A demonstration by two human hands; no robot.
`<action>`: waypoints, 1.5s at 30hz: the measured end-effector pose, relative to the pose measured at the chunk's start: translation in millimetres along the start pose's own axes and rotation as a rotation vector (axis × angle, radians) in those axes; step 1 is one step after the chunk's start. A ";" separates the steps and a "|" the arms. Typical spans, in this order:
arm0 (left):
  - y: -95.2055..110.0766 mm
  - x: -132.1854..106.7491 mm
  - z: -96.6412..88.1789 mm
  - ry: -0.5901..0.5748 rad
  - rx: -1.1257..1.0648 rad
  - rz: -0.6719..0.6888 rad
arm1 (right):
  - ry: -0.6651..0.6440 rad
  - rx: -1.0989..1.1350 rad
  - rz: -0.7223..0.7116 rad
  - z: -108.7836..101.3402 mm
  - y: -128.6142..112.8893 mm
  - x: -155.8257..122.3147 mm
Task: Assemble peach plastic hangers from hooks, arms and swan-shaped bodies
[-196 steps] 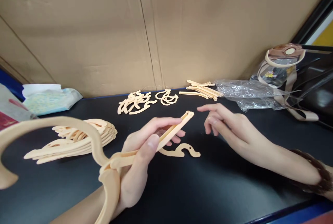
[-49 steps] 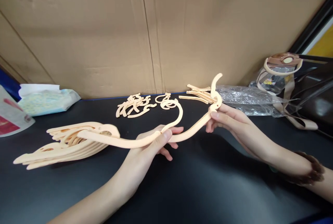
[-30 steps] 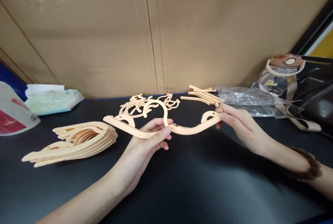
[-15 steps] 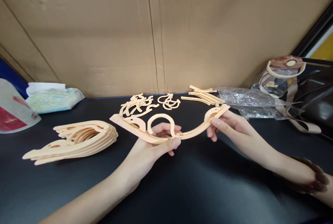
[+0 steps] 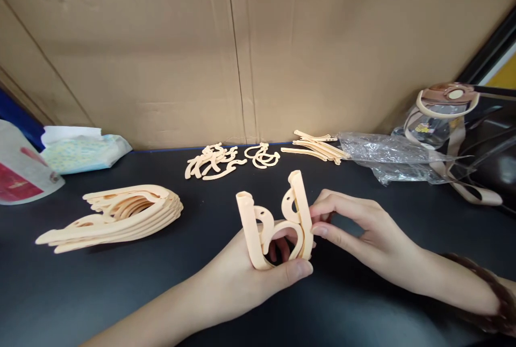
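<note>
A cream plastic folding hanger (image 5: 249,231) is folded into a U shape, both arms pointing up and its curved hook between them. My left hand (image 5: 262,285) is closed around its base, thumb across the front and fingers partly hidden behind. At the hanger's right arm, the thumb and forefinger of my right hand (image 5: 363,231) pinch the outer edge. To the left lies a stack of folded hangers (image 5: 161,221) on the black table surface (image 5: 193,315).
Behind are loose curved pieces (image 5: 213,161), hooks (image 5: 263,156) and slim strips (image 5: 318,148). Clear plastic bags (image 5: 379,153) and a strapped bottle (image 5: 437,116) stand right. A tissue pack (image 5: 84,148) and a white-and-red container (image 5: 24,170) are left. Cardboard (image 5: 161,57) walls the back.
The hanger went from spread wide to folded, its arms swung upward. My right hand moved left and down with its arm; my left hand kept hold of the middle.
</note>
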State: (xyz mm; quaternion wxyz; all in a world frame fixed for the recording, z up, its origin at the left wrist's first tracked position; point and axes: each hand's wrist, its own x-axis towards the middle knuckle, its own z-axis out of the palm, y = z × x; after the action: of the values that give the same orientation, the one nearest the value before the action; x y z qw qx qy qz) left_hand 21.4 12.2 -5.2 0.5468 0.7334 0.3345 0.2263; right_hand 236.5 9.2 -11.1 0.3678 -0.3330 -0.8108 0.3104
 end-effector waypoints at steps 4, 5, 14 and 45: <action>-1.7 -1.4 5.0 0.039 -0.031 0.002 | 0.074 -0.036 -0.049 -0.9 -0.4 -1.7; -2.4 -2.1 7.2 0.075 -0.045 0.004 | 0.087 -0.045 -0.051 -1.3 -1.0 -1.8; -2.5 -14.1 19.4 0.498 -0.048 0.003 | -0.111 0.001 0.150 4.8 -5.1 1.9; -1.2 -13.9 8.6 0.412 -0.229 0.152 | -0.025 0.557 0.380 -16.8 15.7 11.0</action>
State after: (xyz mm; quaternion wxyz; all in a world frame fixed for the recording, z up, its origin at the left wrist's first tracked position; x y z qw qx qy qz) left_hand 17.7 -3.5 -8.4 0.5281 0.6280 0.3550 0.4480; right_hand 249.2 31.2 -9.5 0.3704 -0.3611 -0.6225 0.5872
